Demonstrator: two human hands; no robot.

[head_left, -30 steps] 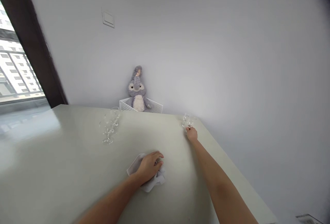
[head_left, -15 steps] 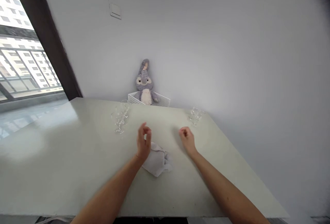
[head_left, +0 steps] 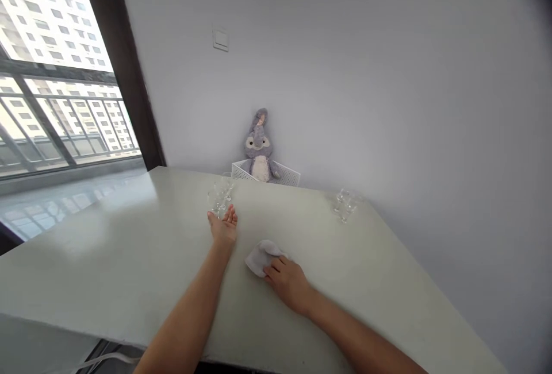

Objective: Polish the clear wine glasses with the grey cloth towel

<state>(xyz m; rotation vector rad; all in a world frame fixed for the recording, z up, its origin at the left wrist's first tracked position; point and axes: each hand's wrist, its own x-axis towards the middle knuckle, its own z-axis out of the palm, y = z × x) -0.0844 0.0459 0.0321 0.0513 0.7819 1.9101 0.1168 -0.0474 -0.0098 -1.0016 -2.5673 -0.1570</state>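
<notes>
Glasses [head_left: 220,195] apparently reached for by left hand [head_left: 223,229], fingers parted; cloth [head_left: 260,255] gripped by right hand [head_left: 291,284]; gentle grasp needed.

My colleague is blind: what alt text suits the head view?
The left hand is open at stemmed glasses; the right hand touches a grey cloth. More glasses share the pale table; behind sits a plush rabbit in a white basket.

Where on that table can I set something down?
Bare table: left of the left arm; between the left glasses and right glasses, beyond the cloth; and between the right arm and the table's right edge. Crowded: at the left glasses, with the left hand close by, and at the cloth, where the right hand rests.
</notes>
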